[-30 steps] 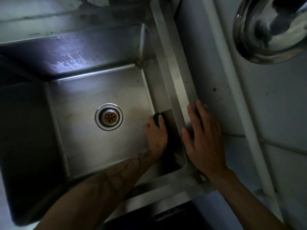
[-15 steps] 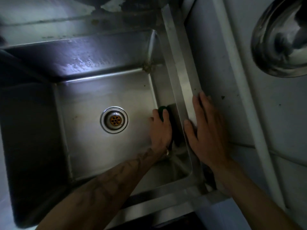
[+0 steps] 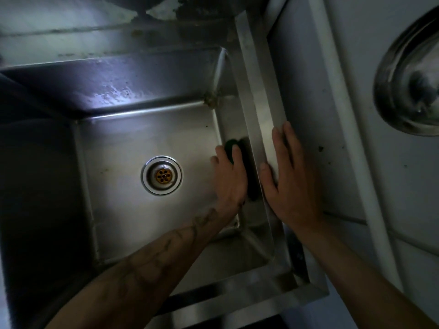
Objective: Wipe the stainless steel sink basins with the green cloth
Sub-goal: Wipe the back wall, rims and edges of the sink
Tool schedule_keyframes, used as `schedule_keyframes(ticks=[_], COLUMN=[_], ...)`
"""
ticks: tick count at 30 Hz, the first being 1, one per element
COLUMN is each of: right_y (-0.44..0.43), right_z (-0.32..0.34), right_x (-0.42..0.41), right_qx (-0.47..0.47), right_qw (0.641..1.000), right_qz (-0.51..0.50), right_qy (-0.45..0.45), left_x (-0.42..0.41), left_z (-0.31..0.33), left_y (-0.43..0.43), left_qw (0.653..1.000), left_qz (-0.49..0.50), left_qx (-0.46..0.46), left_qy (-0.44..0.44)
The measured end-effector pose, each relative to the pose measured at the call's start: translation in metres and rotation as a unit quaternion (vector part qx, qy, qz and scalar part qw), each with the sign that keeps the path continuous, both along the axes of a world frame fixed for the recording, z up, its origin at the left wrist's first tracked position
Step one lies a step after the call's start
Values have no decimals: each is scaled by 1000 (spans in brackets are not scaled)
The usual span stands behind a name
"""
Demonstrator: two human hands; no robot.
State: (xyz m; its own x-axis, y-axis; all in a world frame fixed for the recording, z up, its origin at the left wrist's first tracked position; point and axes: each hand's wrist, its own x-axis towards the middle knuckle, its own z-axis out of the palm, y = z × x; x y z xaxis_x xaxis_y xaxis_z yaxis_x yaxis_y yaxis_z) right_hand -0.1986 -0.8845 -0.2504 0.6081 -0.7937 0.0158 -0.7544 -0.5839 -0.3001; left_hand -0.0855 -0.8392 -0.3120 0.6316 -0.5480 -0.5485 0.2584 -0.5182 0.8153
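Note:
The stainless steel sink basin (image 3: 133, 143) fills the left and middle of the view, with a round drain (image 3: 162, 175) in its floor. My left hand (image 3: 229, 179) reaches down inside and presses the dark green cloth (image 3: 230, 146) flat against the basin's right wall. Only the cloth's top edge shows beyond my fingertips, and a dark reflection lies beside it on the wall. My right hand (image 3: 289, 176) lies flat on the sink's right rim (image 3: 256, 79) with its fingers straight, holding nothing.
A shiny steel bowl (image 3: 408, 84) sits at the upper right on the white surface (image 3: 308, 91) beside the sink. Grime marks the basin's far right corner (image 3: 210, 99) and the back ledge. The basin's left side lies in deep shadow.
My left hand has slid the cloth a little farther along the right wall, away from me. My right hand has crept forward along the rim. The view has shifted slightly.

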Motion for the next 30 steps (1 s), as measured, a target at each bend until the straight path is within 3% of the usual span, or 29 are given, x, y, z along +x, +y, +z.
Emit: schedule_keyframes(ticks=[3, 5, 7, 9, 10, 13, 16, 18, 22, 30], right_y=[1, 1, 0, -1, 0, 2, -1, -1, -1, -2], right_z=[0, -1, -2, -1, 0, -1, -3, -5, -4, -7], right_x=[0, 0, -1, -1, -2, -1, -1, -3, -3, -4], right_qx=[9, 20, 17, 15, 16, 16, 14, 10, 17, 19], right_qw=[1000, 1000, 1000, 1000, 1000, 1000, 1000, 1000, 999, 999], right_qz=[1, 4, 8, 7, 5, 6, 12, 14, 9, 11], right_qy=[-2, -11, -17, -17, -16, -20, -25, -22, -33, -36], left_x=[13, 20, 26, 30, 32, 52, 73, 77, 68, 101], left_z=[5, -8, -31, -47, -52, -40, -29, -32, -58, -36], left_y=[-29, -40, -39, -31, -29, -44, -81, -90, -69, -113], left_qw=[991, 990, 998, 984, 981, 998, 993, 993, 997, 992], left_qz=[68, 75, 13, -116, -126, -34, 42, 50, -44, 57], left_qx=[-81, -77, 1, 119, 137, 43, -59, -48, 68, -56], left_qy=[-80, -93, -60, -61, -49, -25, -94, -97, -1, -93])
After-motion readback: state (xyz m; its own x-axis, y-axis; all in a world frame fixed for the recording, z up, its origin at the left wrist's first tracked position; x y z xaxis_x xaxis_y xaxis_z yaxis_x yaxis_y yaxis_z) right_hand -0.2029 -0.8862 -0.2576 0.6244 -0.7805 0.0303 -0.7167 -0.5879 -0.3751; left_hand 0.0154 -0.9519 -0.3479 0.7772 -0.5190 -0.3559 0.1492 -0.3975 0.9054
